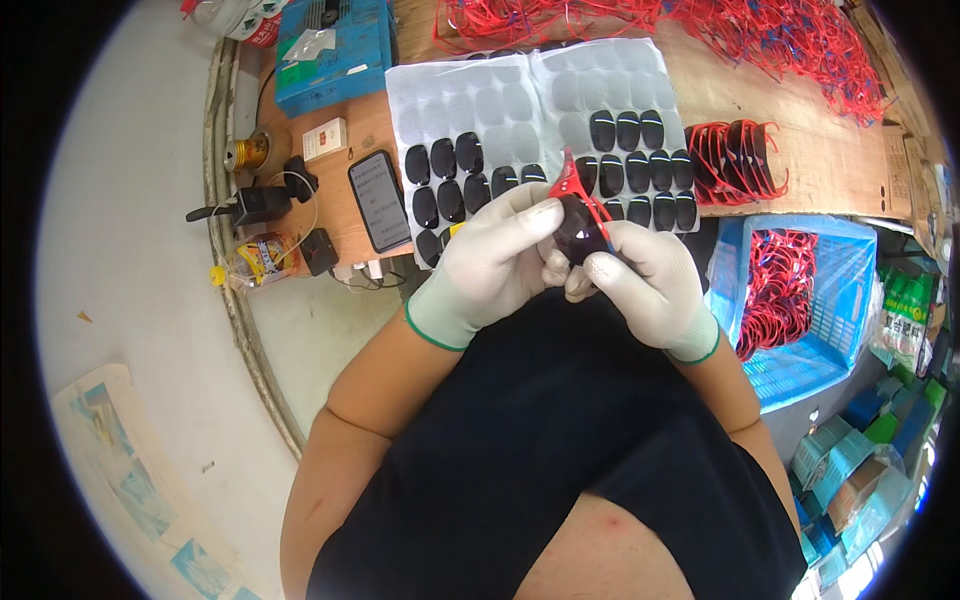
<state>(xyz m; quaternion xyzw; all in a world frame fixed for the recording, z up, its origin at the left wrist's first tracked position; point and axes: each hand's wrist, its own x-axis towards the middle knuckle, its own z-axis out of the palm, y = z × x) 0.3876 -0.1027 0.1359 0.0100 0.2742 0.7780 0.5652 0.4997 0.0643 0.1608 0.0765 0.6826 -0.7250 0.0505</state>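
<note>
Both my hands wear white gloves with green cuffs and meet in front of my chest. Between them is a red eyeglass frame [568,180] with a dark lens [580,233]. My left hand [487,262] pinches it from the left with the thumb on top. On its right side, my right hand [658,284] grips it with thumb and curled fingers. Just beyond my hands lies a white lens sheet [515,112], with loose dark lenses [445,160] in rows on its left half and more dark lenses [640,172] on the right. My gloves hide part of the sheet's near edge.
Right of the sheet stands a row of red glasses [737,162] with dark lenses. Tangled red frames [790,45] cover the table's far right. A blue basket [850,262] holds more frames. At left are a phone [380,202], blue box [340,60], bottle [262,260] and cables.
</note>
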